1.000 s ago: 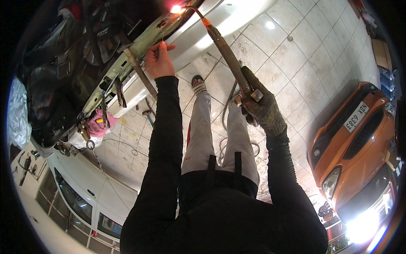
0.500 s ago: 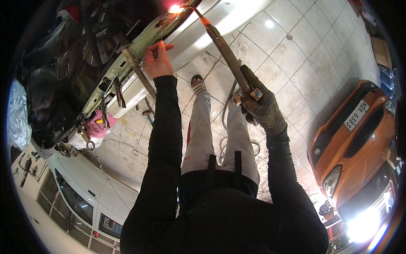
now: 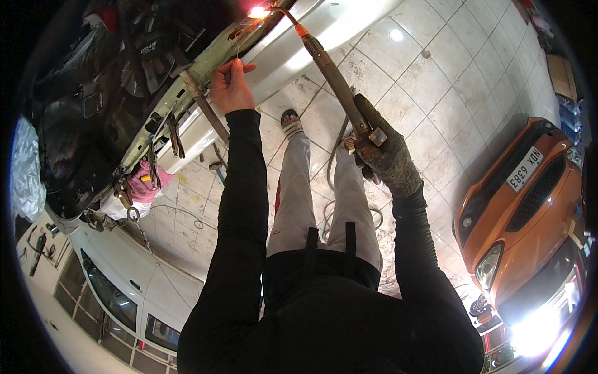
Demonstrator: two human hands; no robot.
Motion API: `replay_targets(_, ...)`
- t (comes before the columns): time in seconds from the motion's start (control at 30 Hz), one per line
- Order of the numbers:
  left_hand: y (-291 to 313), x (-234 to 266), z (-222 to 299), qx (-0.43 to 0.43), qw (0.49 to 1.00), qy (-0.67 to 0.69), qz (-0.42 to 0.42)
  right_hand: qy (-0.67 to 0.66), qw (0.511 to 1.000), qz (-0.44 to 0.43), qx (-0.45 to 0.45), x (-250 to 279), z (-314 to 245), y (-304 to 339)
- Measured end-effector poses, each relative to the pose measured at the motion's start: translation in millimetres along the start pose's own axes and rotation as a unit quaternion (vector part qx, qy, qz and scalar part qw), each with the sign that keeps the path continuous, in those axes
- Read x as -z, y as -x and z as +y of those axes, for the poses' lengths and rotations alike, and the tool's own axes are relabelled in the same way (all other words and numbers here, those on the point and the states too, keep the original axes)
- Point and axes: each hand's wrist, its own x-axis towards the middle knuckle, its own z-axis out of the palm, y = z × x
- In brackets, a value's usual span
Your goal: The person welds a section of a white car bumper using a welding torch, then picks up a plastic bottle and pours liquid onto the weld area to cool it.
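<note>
Two hands are up at the pale car body panel (image 3: 324,43). The gloved right hand (image 3: 386,153) is clenched around the grip of a long welding torch (image 3: 333,78), whose shaft runs from that hand toward 11 o'clock; its glowing tip sits at a bright hot spot (image 3: 258,11) on the panel's edge. The bare left hand (image 3: 229,87) has its fingers (image 3: 240,65) pinched on a thin filler wire (image 3: 237,47) that rises toward 12 o'clock, ending just beside the glow.

Risks, as I judge them: the left hand wears no glove and lies near the hot spot, at roughly 7 o'clock from it, so spatter or a slip of the wire could burn it. Heat held too long in one place could burn through the thin sheet. Sparks would drop onto the sleeves, the light trousers (image 3: 311,206) and the hose (image 3: 333,156) trailing at 6 o'clock below the torch. A brown bar (image 3: 202,106) leans at 8 o'clock of the left hand, just beside it; a knock could shift it
</note>
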Motion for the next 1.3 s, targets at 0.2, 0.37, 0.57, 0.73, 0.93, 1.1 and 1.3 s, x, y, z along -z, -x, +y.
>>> replay_targets(0.2, -1.1, 1.9, -0.7, 0.01, 1.0, -0.029, 0.004, 0.021, 0.998, 0.002, -0.059, -1.9, -11.7, 2.9)
replay_targets(0.37, -0.7, -1.8, 1.6, 0.013, 1.0, 0.004, 0.005, 0.019, 1.0, 0.001, -0.019, 0.2, -6.1, 2.9)
replay_targets(0.57, -2.2, -1.1, -2.9, 0.009, 1.0, 0.021, 0.005, 0.059, 0.998, 0.01, 0.016, 0.7, 1.0, 0.5)
replay_targets(0.73, -2.5, -2.2, -3.5, -0.001, 0.999, 0.034, 0.003, 0.067, 0.998, 0.013, 0.012, -1.1, -6.3, 0.4)
replay_targets(0.93, -4.2, -0.4, -1.2, 0.008, 1.0, -0.003, -0.001, 0.059, 0.998, 0.011, -0.002, -0.3, -7.2, 0.0)
replay_targets(1.1, -2.9, -2.3, 0.1, 0.008, 1.0, 0.019, 0.004, 0.042, 0.999, 0.005, 0.007, 1.4, -6.6, 0.9)
replay_targets(1.3, -2.8, -2.6, 2.4, 0.005, 1.0, 0.006, 0.009, 0.055, 0.998, 0.004, -0.004, 2.0, -6.6, 0.5)
